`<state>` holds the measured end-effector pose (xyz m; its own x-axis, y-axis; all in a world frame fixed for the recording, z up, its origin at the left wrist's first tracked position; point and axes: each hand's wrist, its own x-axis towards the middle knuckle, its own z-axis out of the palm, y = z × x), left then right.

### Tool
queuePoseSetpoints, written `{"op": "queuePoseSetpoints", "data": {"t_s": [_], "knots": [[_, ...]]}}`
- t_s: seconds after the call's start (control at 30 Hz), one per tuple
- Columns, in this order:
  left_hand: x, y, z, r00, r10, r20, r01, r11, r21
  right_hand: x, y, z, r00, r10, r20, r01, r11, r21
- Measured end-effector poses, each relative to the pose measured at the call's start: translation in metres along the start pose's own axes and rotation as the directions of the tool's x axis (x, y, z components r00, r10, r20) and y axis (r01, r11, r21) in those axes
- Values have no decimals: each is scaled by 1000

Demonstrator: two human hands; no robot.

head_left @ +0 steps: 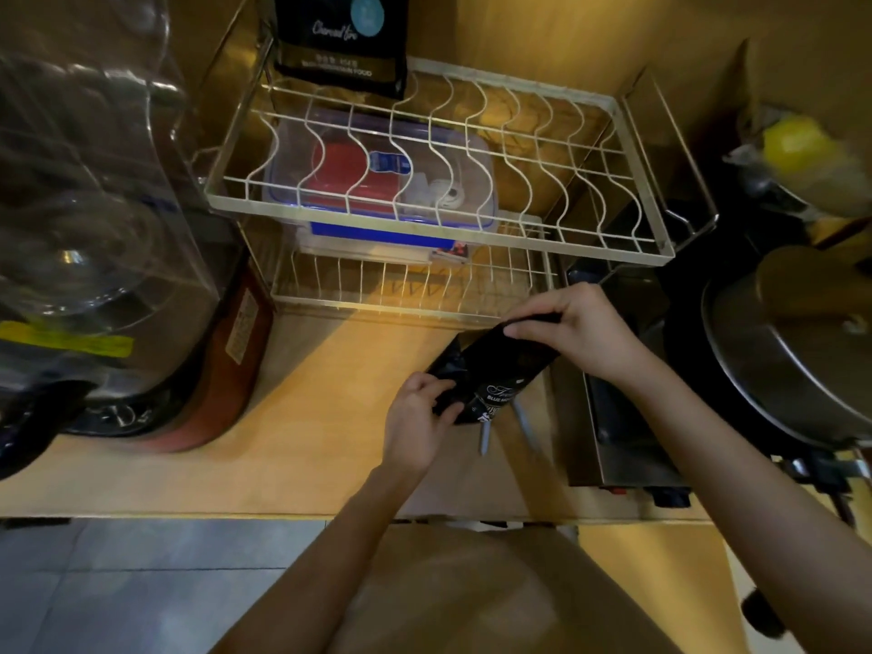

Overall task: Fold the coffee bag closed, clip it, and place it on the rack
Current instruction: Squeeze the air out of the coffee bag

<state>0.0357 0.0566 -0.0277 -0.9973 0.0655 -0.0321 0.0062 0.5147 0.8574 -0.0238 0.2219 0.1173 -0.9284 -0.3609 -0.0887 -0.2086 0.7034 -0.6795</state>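
Note:
A black coffee bag (495, 370) with white lettering is tilted above the wooden counter, just in front of the rack. My right hand (580, 332) grips its upper edge from the far side. Lower down, my left hand (417, 417) pinches the bag's near left corner. A grey clip (486, 434) lies on the counter under the bag, partly hidden by it. The white two-tier wire rack (651, 247) stands at the back of the counter. A second black coffee bag (342, 37) stands upright on its top tier at the back left.
A clear lidded box (377, 181) with red and blue contents sits under the rack's top tier. A large clear water bottle (85, 219) on a dispenser fills the left side. A metal appliance (618, 417) and a pot with a lid (792, 356) crowd the right.

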Motion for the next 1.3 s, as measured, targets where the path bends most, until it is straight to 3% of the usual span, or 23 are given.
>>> {"op": "queuePoseSetpoints", "data": {"t_s": [0.3, 0.67, 0.77, 0.87, 0.93, 1.07, 1.3], "knots": [[10, 6, 0, 999, -44, -13, 44, 998, 46, -7, 16, -8, 996, 36, -82, -24, 989, 145], [-7, -10, -9, 972, 228, -53, -214, 958, 191, -13, 34, -15, 972, 115, -205, -47, 949, 312], [-6, -9, -10, 985, 175, -4, -174, 980, 96, -12, 34, -12, 977, 106, -184, -43, 947, 317], [2, -7, -15, 983, 88, 163, -83, 996, -41, -13, 31, -15, 989, 67, -133, -29, 963, 269], [8, -7, -20, 977, 71, 201, -50, 993, -106, -13, 29, -18, 993, 52, -103, -22, 963, 268], [20, -8, -19, 993, 113, 36, -110, 991, -80, -10, 27, -16, 998, 33, -51, -18, 963, 267], [25, -12, 0, 997, 52, -65, -59, 992, -111, -11, 26, -12, 998, 52, -39, -39, 956, 289]]}}
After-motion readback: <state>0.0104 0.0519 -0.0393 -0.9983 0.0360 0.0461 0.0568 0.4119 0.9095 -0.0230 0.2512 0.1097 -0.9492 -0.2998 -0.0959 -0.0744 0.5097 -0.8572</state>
